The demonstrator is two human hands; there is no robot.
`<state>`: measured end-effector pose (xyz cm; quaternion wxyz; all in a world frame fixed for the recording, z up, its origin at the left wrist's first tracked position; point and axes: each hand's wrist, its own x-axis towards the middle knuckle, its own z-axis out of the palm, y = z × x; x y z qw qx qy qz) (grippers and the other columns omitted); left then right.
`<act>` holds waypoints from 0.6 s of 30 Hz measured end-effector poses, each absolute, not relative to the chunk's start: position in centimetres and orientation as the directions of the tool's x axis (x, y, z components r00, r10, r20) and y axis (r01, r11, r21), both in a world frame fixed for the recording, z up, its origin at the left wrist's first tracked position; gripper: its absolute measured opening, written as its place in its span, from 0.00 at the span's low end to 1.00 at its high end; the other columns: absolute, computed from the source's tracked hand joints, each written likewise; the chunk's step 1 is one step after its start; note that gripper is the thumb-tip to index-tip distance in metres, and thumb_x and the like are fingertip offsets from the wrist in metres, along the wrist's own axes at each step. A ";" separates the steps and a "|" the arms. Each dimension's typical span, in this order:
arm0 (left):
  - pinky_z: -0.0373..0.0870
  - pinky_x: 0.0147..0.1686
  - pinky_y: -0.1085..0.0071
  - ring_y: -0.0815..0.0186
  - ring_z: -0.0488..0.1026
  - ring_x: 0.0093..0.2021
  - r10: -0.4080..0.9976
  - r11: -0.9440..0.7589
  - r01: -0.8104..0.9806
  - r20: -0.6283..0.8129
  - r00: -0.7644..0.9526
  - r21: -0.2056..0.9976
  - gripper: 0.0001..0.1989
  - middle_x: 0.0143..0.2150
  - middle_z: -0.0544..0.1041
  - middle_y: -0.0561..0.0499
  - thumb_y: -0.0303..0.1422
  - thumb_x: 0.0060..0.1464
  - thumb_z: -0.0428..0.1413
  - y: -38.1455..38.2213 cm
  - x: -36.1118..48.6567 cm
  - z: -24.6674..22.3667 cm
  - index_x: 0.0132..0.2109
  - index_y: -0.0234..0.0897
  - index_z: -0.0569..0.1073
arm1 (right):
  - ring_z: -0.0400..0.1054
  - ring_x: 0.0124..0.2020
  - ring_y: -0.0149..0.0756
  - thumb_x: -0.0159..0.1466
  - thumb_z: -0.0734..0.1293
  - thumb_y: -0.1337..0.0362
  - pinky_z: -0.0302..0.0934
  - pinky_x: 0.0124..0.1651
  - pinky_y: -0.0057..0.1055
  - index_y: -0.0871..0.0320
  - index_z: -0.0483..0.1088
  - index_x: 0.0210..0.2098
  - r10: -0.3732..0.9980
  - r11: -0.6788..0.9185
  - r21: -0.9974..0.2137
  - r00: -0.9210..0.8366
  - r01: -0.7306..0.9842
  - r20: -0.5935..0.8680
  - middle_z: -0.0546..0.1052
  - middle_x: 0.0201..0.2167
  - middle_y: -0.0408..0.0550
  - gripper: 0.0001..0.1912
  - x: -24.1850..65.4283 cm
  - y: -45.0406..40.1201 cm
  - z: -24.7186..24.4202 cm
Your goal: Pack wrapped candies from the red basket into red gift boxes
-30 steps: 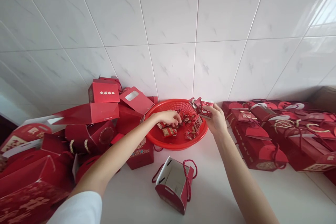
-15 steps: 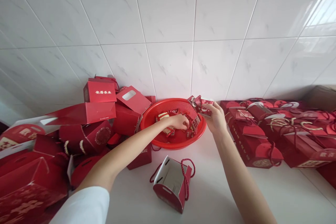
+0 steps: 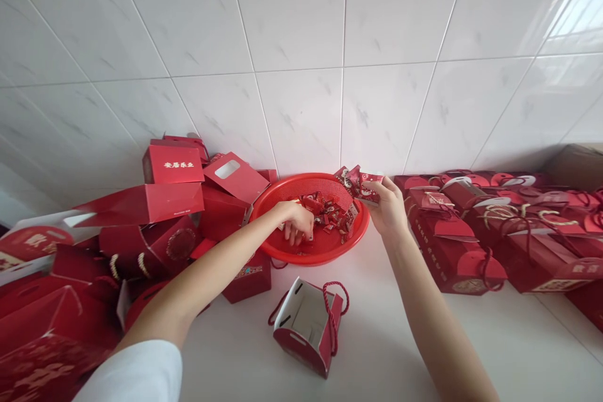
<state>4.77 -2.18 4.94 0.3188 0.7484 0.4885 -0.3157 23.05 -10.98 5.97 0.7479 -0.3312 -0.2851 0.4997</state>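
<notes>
My left hand [image 3: 298, 221] reaches down into a red plastic basket [image 3: 325, 257], its fingers apart and bent toward the bottom, partly over a pale-edged packet. Small red-wrapped candies [image 3: 332, 213] lie in the basket to the right of that hand. Above the basket's right rim, my right hand [image 3: 389, 206] is closed on several wrapped candies [image 3: 370, 187] in red and dark wrappers. In front of the basket stands an open red gift box [image 3: 306, 326] with a rope handle; its pale inside shows.
A heap of red gift boxes [image 3: 174, 166] lies on the left, some tipped over. Rows of closed red boxes [image 3: 452, 251] with cord handles stand on the right. A white tiled wall [image 3: 301, 119] rises behind the white tabletop [image 3: 377, 339].
My left hand has moved left within the basket, away from the candies on the right and over the pale-edged packet. My right hand keeps its candies in nearly the same place.
</notes>
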 end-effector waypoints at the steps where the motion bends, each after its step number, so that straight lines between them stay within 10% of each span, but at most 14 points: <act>1: 0.77 0.28 0.70 0.59 0.79 0.29 0.535 -0.332 0.937 -0.796 0.283 0.109 0.12 0.29 0.81 0.44 0.36 0.49 0.62 -2.5 4.6 4.9 0.40 0.36 0.80 | 0.70 0.27 0.32 0.42 0.75 0.69 0.66 0.30 0.27 0.56 0.72 0.24 0.936 0.282 -0.780 0.339 -0.558 0.096 0.78 0.25 0.40 0.10 23.0 -11.0 6.0; 7: 0.77 0.33 0.66 0.53 0.81 0.34 0.808 -0.374 0.920 -0.527 0.262 -0.115 0.18 0.41 0.82 0.32 0.30 0.52 0.59 -2.7 4.0 4.9 0.49 0.27 0.78 | 0.70 0.27 0.32 0.44 0.74 0.68 0.66 0.30 0.27 0.55 0.72 0.25 0.941 0.277 -0.798 0.318 -0.536 0.113 0.77 0.25 0.39 0.10 22.8 -11.1 6.0; 18: 0.74 0.52 0.60 0.44 0.78 0.53 0.819 -0.498 0.856 -0.400 0.412 -0.139 0.20 0.48 0.81 0.30 0.28 0.44 0.65 -3.2 6.6 0.7 0.47 0.30 0.81 | 0.70 0.28 0.31 0.42 0.75 0.67 0.66 0.30 0.26 0.56 0.73 0.24 0.936 0.287 -0.803 0.329 -0.522 0.121 0.77 0.25 0.40 0.10 22.6 -11.1 5.9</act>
